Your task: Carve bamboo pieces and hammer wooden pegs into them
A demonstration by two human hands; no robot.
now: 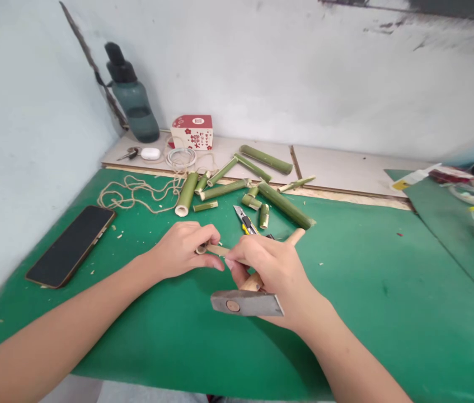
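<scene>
My left hand (186, 246) is closed around a short bamboo tube (200, 248), most of it hidden by the fingers. A thin flat wooden strip (219, 251) runs from the tube's end to my right hand (272, 268), whose thumb and forefinger pinch it. That same right hand also grips a hammer (245, 303), its metal head low in front of the palm and its wooden handle rising past the knuckles. Just beyond the hands lies a yellow and black utility knife (245, 220), blade out.
Cut green bamboo pieces (285, 206) lie behind the hands, with tangled twine (136, 190) at left. A phone (71, 246) rests on the green mat (371, 302). A water bottle (136, 106), a red and white box (192, 132) and a tape roll (181, 158) stand along the wall ledge.
</scene>
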